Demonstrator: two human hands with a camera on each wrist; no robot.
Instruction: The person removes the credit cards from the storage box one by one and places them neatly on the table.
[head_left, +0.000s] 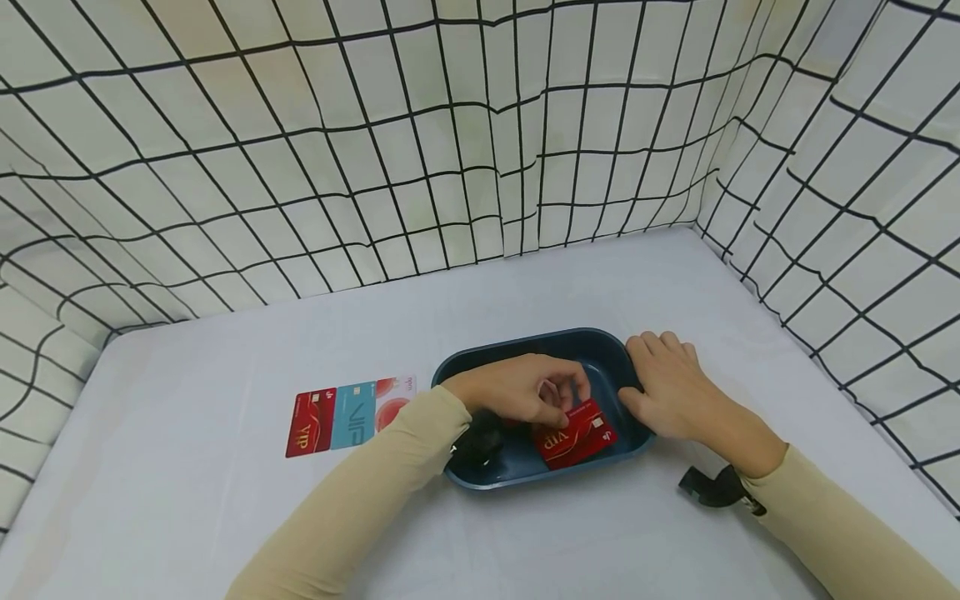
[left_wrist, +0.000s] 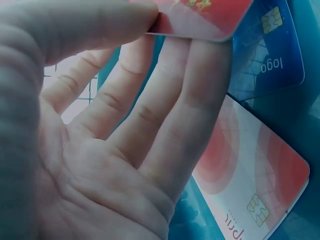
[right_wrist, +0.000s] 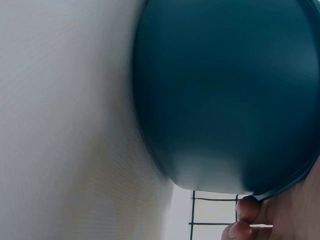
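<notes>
Meanwhile, left hand point(head_left: 525, 388) pinches red card point(head_left: 576, 435); right hand point(head_left: 670, 386) steadies tray point(head_left: 487, 475).

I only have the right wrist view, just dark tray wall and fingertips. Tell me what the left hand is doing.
Observer: The left hand pinches a red VIP card inside the blue tray.
Operator: Report what else is in the tray.
Observer: The left wrist view shows a blue card and a pink-and-white card lying beneath it.
Operator: Say what lies outside the tray.
Observer: Three cards in a row lie on the table to its left.
</notes>
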